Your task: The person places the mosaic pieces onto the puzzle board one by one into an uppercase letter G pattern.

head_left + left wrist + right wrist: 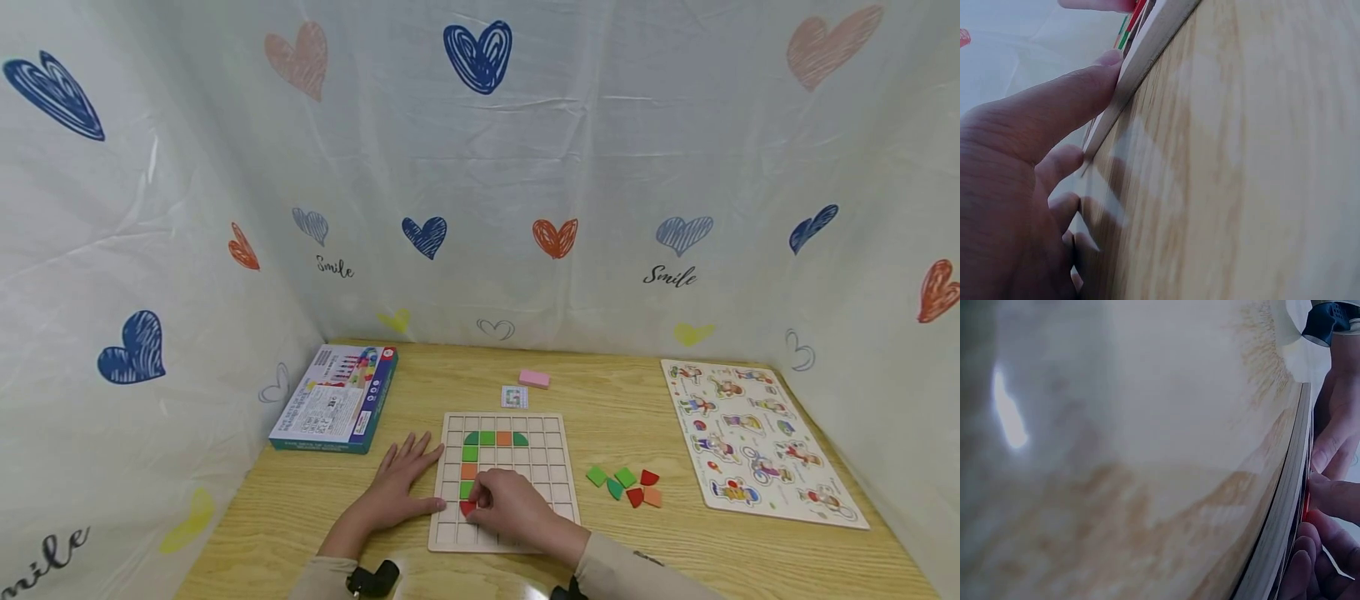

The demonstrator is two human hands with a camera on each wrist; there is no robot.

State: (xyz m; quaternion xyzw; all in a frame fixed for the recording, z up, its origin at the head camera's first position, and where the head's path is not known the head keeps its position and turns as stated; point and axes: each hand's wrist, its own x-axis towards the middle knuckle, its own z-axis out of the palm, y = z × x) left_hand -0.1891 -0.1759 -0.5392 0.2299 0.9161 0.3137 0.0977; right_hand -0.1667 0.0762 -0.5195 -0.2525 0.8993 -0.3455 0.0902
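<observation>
In the head view, my right hand [517,504] pinches a red quarter-round tile [467,507] at the lower left of a wooden grid board [553,492]. Above that tile runs a column of green and orange square tiles [468,472]. It meets a top row of green and orange tiles [504,438], with a dark green quarter-round at each end. Fingers spread, my left hand [397,487] lies on the table at the board's left side. Its thumb [1079,90] touches the board's edge in the left wrist view. My right fingers hide part of the lower board.
Loose tiles [625,477], green, red and orange, lie right of the board. Behind it are a small pattern card [514,397] and a pink block [534,379]. A boxed game [330,408] stands at the back left, a picture puzzle board [757,442] at the right.
</observation>
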